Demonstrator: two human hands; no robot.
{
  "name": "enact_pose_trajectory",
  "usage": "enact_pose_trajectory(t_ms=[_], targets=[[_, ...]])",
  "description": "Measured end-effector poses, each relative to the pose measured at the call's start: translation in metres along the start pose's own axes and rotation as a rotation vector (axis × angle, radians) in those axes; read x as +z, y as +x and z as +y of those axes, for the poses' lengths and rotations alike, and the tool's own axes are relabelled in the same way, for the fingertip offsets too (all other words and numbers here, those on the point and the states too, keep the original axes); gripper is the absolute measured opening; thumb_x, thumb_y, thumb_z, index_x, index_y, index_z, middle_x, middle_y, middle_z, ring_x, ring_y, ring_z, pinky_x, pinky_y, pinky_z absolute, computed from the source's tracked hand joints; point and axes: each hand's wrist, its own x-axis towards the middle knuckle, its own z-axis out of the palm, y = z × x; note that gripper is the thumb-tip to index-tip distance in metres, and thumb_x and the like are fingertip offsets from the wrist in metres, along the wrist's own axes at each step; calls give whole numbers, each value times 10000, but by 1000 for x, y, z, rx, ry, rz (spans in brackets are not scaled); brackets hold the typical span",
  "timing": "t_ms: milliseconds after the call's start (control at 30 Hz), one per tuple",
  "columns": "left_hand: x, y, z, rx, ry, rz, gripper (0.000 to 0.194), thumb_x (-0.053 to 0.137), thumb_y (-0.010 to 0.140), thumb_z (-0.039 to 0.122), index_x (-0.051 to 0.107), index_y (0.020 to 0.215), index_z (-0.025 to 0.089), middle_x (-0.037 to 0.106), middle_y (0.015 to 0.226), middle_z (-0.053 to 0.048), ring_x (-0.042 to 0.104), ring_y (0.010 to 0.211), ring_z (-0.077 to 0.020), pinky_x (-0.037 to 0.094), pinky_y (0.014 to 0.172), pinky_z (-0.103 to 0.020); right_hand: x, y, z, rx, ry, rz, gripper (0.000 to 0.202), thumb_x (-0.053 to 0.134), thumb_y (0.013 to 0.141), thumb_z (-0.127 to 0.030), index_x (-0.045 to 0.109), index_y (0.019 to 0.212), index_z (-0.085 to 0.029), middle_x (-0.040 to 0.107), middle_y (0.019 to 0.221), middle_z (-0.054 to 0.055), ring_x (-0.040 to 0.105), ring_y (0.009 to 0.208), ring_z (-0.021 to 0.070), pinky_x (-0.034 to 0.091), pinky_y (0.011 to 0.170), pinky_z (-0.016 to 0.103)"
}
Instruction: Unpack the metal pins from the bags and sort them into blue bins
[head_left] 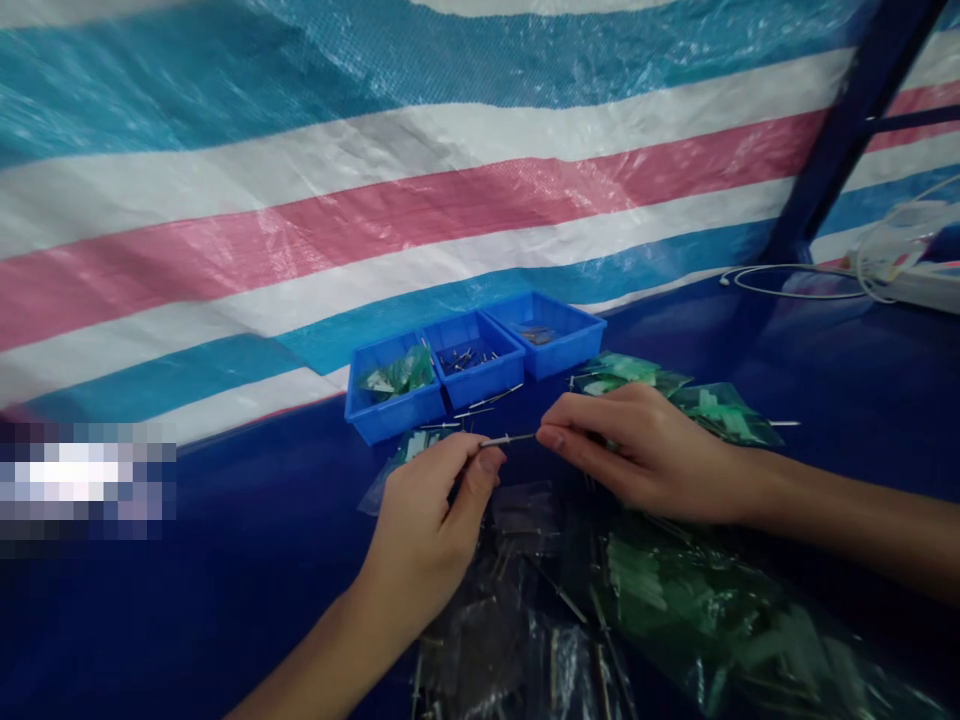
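A thin metal rod (516, 438) stretches between my two hands above the blue table. My left hand (439, 500) pinches its left end between thumb and forefinger. At the other end, my right hand (626, 440) is closed with its fingertips on the rod. The rod's exact kind is too small to tell. Below the hands lie clear plastic bags (517, 600) with thin rods in and around them. A large green-tinted bag (720, 620) of pale pieces sits under my right forearm.
Three blue bins stand at the back: a left bin (397, 415) with a green bag, a middle bin (487, 380) with small metal rods, a right bin (566, 355) with a few pieces. Small green bags (720, 410) lie at right. A white cable (795, 290) runs at far right.
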Motion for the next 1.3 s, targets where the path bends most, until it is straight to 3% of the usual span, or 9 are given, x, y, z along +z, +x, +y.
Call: enact_pose_trajectory(t_ms=[300, 467, 700, 833, 1033, 1300], targets=[[0, -2, 1, 13, -31, 51, 170, 429, 879, 257, 581, 839, 193, 616, 623, 22, 559, 542, -110, 399, 473, -206, -1, 0, 0, -22, 54, -78, 282, 376, 919, -240, 509, 691, -140, 379, 488, -56, 368, 415, 65, 258, 422, 200], [-1, -2, 0, 38, -5, 26, 199, 432, 883, 239, 566, 745, 186, 591, 574, 35, 545, 515, -97, 381, 466, -196, -2, -1, -2, -16, 55, -120, 286, 359, 923, -236, 518, 706, -137, 372, 483, -59, 360, 408, 69, 247, 416, 207], [0, -2, -1, 3, 32, 44, 306, 402, 891, 267, 532, 629, 176, 556, 498, 44, 509, 437, -85, 342, 426, -192, 2, -2, 1, -84, -5, -120, 206, 408, 912, -236, 575, 889, -118, 529, 562, -21, 455, 475, 82, 288, 466, 208], [-1, -1, 0, 8, 12, 41, 354, 383, 897, 266, 513, 583, 170, 549, 494, 37, 518, 448, -84, 355, 441, -187, 3, -3, 3, -135, -38, -112, 234, 384, 919, -217, 579, 834, -122, 553, 597, 4, 452, 495, 89, 285, 476, 218], [-1, -1, 1, 53, -14, 24, 270, 412, 887, 266, 555, 683, 162, 553, 547, 29, 526, 480, -86, 363, 455, -183, 1, -1, 2, -70, -72, -110, 300, 356, 921, -237, 524, 691, -147, 456, 507, -27, 384, 443, 86, 243, 453, 234], [-1, -3, 0, 88, 26, 14, 431, 346, 915, 304, 520, 551, 152, 513, 479, 16, 483, 438, -94, 338, 439, -210, 1, -3, 1, -125, -33, -131, 223, 384, 918, -220, 560, 809, -135, 523, 560, -13, 427, 476, 85, 270, 467, 219]])
